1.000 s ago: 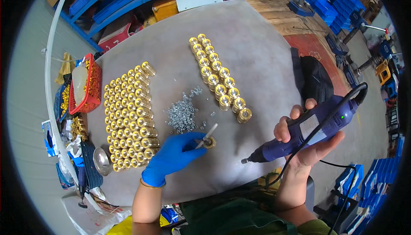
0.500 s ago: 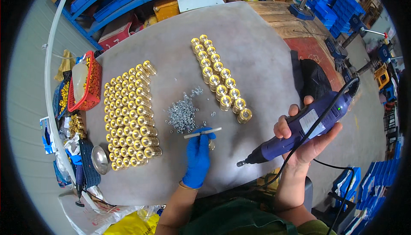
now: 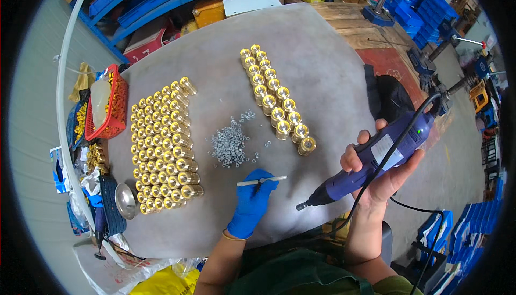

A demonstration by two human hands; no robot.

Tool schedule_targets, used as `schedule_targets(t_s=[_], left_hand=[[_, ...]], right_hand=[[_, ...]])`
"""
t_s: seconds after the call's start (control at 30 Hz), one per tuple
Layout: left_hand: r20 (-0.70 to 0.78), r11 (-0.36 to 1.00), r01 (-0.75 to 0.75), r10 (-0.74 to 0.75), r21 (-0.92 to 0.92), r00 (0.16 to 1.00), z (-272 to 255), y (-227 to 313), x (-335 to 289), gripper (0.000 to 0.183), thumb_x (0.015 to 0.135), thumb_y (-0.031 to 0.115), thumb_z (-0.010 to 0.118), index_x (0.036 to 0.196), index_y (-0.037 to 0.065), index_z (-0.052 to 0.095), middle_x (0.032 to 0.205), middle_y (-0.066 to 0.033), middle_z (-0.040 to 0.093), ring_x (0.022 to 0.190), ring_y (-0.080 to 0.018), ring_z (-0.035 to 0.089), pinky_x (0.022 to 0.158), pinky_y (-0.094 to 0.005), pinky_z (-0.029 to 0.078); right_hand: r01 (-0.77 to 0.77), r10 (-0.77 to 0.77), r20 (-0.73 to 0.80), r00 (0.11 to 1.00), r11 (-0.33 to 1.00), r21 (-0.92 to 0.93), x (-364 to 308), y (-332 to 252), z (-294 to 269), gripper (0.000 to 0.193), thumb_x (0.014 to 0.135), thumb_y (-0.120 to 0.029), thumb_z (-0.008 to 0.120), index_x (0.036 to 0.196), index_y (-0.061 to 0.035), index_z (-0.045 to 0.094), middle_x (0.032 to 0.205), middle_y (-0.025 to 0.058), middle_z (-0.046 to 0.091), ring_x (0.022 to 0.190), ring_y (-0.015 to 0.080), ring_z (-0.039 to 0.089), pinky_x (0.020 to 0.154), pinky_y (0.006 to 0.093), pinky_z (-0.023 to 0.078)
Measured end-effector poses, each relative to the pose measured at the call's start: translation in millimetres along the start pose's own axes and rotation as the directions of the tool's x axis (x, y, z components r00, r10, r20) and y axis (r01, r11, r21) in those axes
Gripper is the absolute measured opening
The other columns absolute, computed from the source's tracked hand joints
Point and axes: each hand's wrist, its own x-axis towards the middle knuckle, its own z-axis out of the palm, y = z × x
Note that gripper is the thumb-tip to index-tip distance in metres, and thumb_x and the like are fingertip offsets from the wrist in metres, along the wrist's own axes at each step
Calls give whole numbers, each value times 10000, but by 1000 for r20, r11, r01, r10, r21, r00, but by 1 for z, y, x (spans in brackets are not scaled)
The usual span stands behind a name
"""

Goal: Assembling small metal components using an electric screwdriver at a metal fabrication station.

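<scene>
My left hand (image 3: pixel 250 204), in a blue glove, is closed on a thin, pale flat bar (image 3: pixel 276 178). A small dark part shows at the bar's middle; its kind is too small to tell. In my bare right hand (image 3: pixel 382 179) is a purple electric screwdriver (image 3: pixel 352 172), its dark tip aimed left toward the gloved hand but apart from it. Just beyond the glove lies a heap of small silver nuts (image 3: pixel 228 144). Brass cylindrical fittings (image 3: pixel 161 150) stand in a block on the left, and more brass fittings (image 3: pixel 274 84) form a double row farther back.
A red basket (image 3: pixel 122 98) of small yellow parts and a metal bowl (image 3: pixel 126 201) are at the left table edge. The screwdriver's black cable (image 3: pixel 371 187) passes in front of my right wrist. Blue shelving (image 3: pixel 161 7) stands behind the grey table top (image 3: pixel 215 69).
My left hand has shifted slightly right and toward me, and the bar has become closer to level. A brassy piece beside the glove is now hidden. The screwdriver has moved slightly.
</scene>
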Motion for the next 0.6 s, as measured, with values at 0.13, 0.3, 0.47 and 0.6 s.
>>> schedule_targets(t_s=[0.13,0.3,0.47,0.6], left_hand=[[-40,966,-162,173,203,984,8,9,5,133,868,100,490,768,20,527,706,-31,507,631,-93,458,580,-233,378],[-110,995,-6,17,95,994,-3,-1,-1,137,867,97,482,774,11,534,710,-50,515,634,-98,472,591,-234,392],[-114,918,-277,319,285,941,4,-1,3,145,884,127,498,789,21,525,711,-47,513,637,-105,480,598,-243,404],[-117,995,95,-95,-8,989,-7,-4,-3,138,889,130,502,803,25,527,709,-49,510,639,-108,482,599,-257,411]], right_hand=[[-12,12,5,1000,1000,15,0,0,2,739,745,-692,468,1189,-101,457,930,132,605,558,220,519,516,332,396],[-17,17,26,1000,1000,8,0,0,2,738,741,-691,477,1186,-102,450,932,133,604,564,220,518,524,338,398],[-16,15,15,1000,1000,16,0,0,2,746,740,-696,474,1187,-100,453,932,133,604,562,220,517,524,339,398],[-18,18,13,1000,1000,-16,-1,1,0,750,737,-701,474,1180,-96,462,928,130,605,560,218,513,526,341,400]])
